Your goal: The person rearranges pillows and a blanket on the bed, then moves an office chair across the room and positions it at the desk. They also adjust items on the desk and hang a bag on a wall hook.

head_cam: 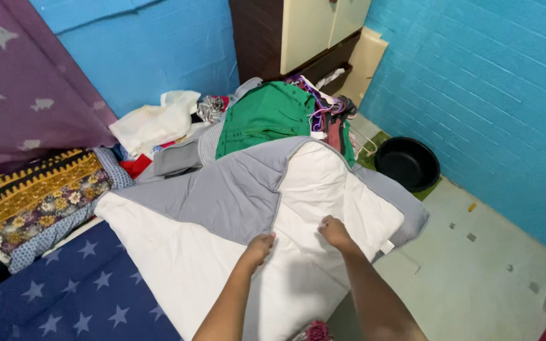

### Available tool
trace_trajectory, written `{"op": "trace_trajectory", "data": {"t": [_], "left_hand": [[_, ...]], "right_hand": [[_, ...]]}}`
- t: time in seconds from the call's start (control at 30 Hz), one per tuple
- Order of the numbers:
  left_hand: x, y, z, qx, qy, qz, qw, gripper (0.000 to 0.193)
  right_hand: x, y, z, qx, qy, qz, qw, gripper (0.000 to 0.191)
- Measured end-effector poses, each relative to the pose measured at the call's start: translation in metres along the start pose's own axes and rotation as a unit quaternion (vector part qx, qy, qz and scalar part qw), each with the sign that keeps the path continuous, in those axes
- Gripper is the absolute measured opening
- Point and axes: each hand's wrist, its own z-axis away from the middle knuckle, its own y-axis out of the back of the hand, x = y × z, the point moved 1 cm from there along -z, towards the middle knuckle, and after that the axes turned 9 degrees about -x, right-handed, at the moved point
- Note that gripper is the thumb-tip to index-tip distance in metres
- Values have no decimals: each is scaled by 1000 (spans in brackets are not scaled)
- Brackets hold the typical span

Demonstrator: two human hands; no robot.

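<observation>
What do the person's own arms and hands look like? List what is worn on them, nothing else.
Both forearms are bare to the bottom edge of the picture: no sleeves, gloves, watch or bracelets show. The left hand and the right hand carry no visible rings; their fingers are too curled into the fabric to check fully.

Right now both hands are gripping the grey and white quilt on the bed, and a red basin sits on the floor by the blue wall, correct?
Not quite. The head view shows the basin is black, not red. The rest holds: the left hand and right hand both grip the grey and white quilt on the bed, and the basin sits on the floor by the blue wall.
</observation>
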Motion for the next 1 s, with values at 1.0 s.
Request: {"op": "trace_trajectory", "data": {"t": [1.0], "left_hand": [[153,102,-159,328,-198,708,593,38]], "right_hand": [[101,67,-205,-167,39,282,944,50]]}}
